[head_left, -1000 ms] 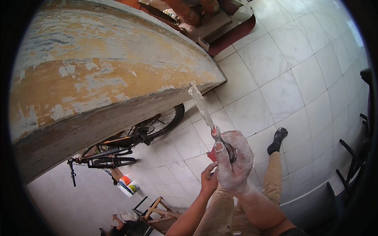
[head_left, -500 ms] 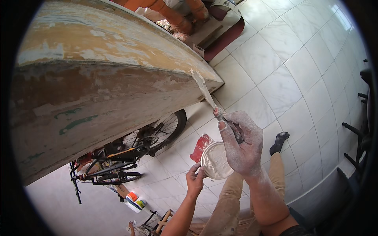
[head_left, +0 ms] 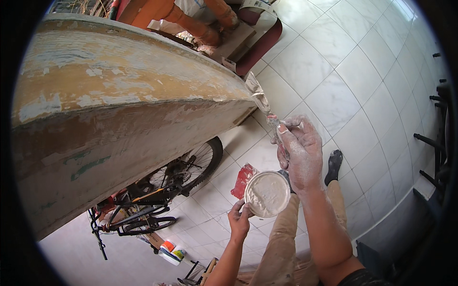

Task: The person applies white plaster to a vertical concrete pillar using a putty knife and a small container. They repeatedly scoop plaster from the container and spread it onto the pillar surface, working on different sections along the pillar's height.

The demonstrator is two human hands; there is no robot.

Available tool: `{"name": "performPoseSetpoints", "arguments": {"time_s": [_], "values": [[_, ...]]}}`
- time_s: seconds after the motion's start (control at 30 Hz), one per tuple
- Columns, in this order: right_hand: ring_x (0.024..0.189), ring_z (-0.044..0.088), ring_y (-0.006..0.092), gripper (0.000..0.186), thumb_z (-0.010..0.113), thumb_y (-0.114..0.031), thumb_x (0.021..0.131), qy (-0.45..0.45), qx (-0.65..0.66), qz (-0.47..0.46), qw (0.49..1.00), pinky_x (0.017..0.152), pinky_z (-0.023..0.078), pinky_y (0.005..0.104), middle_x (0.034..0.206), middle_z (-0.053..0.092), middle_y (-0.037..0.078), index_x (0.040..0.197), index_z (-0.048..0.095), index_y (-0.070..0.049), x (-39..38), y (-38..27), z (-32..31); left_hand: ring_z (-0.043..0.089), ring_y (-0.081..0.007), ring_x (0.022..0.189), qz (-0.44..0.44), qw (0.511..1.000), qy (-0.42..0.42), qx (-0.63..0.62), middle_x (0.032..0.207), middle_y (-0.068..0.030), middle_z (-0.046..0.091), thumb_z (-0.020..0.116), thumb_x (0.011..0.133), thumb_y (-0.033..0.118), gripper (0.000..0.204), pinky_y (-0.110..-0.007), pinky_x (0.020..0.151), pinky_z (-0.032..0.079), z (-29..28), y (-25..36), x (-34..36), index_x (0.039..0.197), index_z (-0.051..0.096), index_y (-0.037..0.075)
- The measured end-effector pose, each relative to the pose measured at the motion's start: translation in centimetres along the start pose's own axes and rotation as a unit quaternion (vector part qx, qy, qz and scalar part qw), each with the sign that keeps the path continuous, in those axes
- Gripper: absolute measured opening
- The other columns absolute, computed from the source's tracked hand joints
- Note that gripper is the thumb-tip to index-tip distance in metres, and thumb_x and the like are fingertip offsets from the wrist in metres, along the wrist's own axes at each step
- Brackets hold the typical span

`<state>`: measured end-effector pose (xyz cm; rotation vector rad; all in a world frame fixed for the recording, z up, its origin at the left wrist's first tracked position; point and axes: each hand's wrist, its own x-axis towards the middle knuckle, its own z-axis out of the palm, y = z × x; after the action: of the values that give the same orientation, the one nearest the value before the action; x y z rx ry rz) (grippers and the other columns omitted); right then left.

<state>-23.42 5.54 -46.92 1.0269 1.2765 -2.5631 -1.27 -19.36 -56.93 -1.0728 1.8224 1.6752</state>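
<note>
My right hand, dusted with white powder, is closed round the handle of a putty knife. Pale filler coats its blade, which lies at the corner end of a large patchy yellow-and-brown panel; whether the two touch I cannot tell. Lower down, my left hand grips the rim of a round tub holding creamy putty. A red flat piece smeared with white, perhaps a spreader, shows beside the tub's upper left; its contact with tub or hand is hidden.
A bicycle stands below the panel's underside. Orange pipes and a dark red curved sheet are at the top. White tiles cover the floor. Dark furniture legs stick in from the right; small containers sit lower left.
The putty knife has moved slightly right, its blade turned to show a broader coated face. My right hand has shifted right and up. The tub shows more fully; the view has shifted a little.
</note>
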Motion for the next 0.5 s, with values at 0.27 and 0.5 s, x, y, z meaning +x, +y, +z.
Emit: {"name": "performPoseSetpoints", "arguments": {"time_s": [0.27, 0.5], "values": [[0.095, 0.07, 0.0264, 0.037, 0.069, -0.004, 0.101, 0.013, -0.164, -0.318, 0.934, 0.074, 0.059, 0.0383, 0.114, 0.063, 0.022, 0.134, 0.053, 0.002, -6.1, 4.6, 4.1, 0.072, -0.0201, 0.103, 0.106, 0.989, -0.034, 0.099, 0.121, -0.0128, 0.073, 0.071, 0.103, 0.01, 0.042, -0.036, 0.095, 0.059, -0.7, -2.2, -0.4, 0.139, 0.061, -0.008], [0.102, 0.065, 0.0395, 0.049, 0.069, 0.002, 0.097, 0.031, -0.268, -0.426, 0.864, 0.086, 0.055, 0.0469, 0.118, 0.065, 0.025, 0.142, 0.049, 0.003, -4.5, 10.1, 5.3, 0.067, -0.0194, 0.107, 0.073, 0.991, -0.053, 0.099, 0.122, -0.0098, 0.071, 0.075, 0.096, 0.007, 0.042, -0.035, 0.097, 0.054, -2.1, -6.7, 1.5, 0.135, 0.063, -0.004]]}}
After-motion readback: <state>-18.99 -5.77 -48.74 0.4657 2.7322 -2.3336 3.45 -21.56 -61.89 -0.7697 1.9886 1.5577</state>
